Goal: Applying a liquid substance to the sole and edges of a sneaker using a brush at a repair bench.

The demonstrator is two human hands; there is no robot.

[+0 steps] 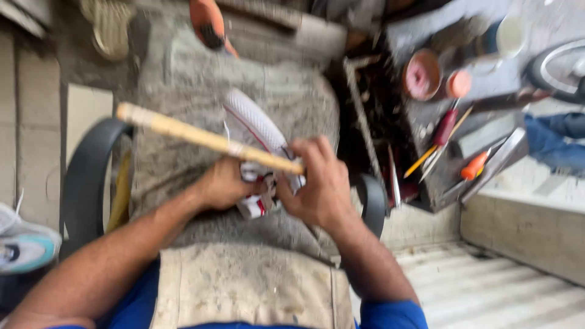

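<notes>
Above the white shoe, the grey cloth lay bare up to the orange shoe. The wooden stick slanted across the path from the left. To the right, a cluttered tool tray blocked passage; the pale floor lower right stayed open.

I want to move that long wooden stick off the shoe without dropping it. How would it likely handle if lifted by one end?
The wooden stick looks straight and unbent across the white shoe, so it is probably stiff. It is slim, so likely light. Being round, it may roll once set on the grey cloth. The right hand grips its near end; the left hand sits under it.
</notes>
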